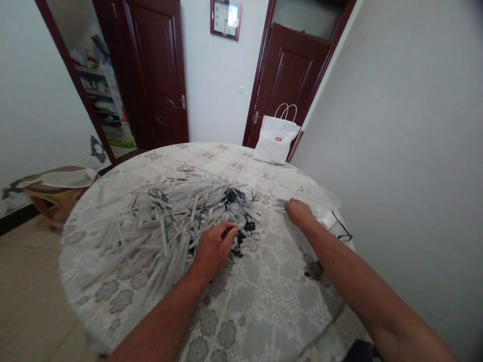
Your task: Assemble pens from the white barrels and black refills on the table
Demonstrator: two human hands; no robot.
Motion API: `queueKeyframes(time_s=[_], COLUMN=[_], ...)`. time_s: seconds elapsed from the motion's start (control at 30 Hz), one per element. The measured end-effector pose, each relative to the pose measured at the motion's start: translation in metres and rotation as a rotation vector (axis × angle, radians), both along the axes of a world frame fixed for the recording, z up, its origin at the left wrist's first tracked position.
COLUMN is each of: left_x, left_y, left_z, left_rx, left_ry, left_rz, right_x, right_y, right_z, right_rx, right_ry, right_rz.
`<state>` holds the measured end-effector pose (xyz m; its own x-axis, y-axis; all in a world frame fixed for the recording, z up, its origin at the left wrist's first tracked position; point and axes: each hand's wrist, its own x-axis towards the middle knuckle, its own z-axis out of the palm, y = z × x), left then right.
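A large heap of white plastic tubes (158,226) mixed with small black parts (236,198) covers the left and middle of a round table (264,301) with a lace-pattern cloth. My left hand (213,249) rests palm down at the heap's near right edge, its fingertips curled onto small black pieces. My right hand (298,211) lies further right, closed around a thin bundle of pale sticks (278,203) that juts out to its left. What the left fingers pinch is hidden.
A white paper bag (275,138) stands at the table's far edge by a dark red door. A clear plastic bag (326,201) lies beyond my right hand, against the wall. A low wooden stool (56,193) sits on the floor at left.
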<state>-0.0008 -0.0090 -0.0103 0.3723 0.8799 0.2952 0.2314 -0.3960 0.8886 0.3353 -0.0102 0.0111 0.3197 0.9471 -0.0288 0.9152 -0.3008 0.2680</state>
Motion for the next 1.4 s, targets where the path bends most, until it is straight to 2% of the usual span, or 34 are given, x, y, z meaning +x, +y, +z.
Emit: queueKeyframes(time_s=[0.13, 0.3, 0.43, 0.57, 0.7, 0.87, 0.97, 1.07, 1.27, 1.4], left_x=[-0.003, -0.004, -0.005, -0.006, -0.006, -0.005, -0.005, -0.004, -0.002, -0.001], left_y=[0.002, 0.004, 0.006, 0.007, 0.008, 0.006, 0.006, 0.006, 0.006, 0.006], left_z=[0.001, 0.000, -0.002, -0.003, -0.002, 0.000, -0.001, -0.003, -0.005, -0.008], left_rx=[0.054, 0.093, 0.118, 0.119, 0.118, 0.148, 0.182, 0.215, 0.285, 0.323], left_ry=[0.015, 0.071, 0.094, 0.077, 0.083, 0.107, 0.131, 0.148, 0.170, 0.208], left_rz=[0.056, 0.079, 0.090, 0.104, 0.126, 0.127, 0.131, 0.139, 0.130, 0.106], right_x=[0.015, 0.020, 0.016, 0.011, -0.008, -0.064, -0.096, -0.114, -0.115, -0.109], right_y=[0.009, 0.017, 0.021, 0.018, 0.005, -0.026, -0.039, -0.043, -0.041, -0.035], right_z=[-0.012, -0.016, -0.015, -0.005, 0.010, 0.015, 0.007, -0.006, -0.037, -0.048], right_rx=[-0.018, -0.023, -0.032, -0.017, -0.012, -0.041, 0.054, 0.170, 0.273, 0.411], right_ry=[0.000, 0.013, 0.026, 0.036, 0.080, 0.245, 0.437, 0.507, 0.463, 0.411], right_rz=[-0.032, -0.022, -0.002, 0.016, 0.078, 0.283, 0.362, 0.329, 0.305, 0.196])
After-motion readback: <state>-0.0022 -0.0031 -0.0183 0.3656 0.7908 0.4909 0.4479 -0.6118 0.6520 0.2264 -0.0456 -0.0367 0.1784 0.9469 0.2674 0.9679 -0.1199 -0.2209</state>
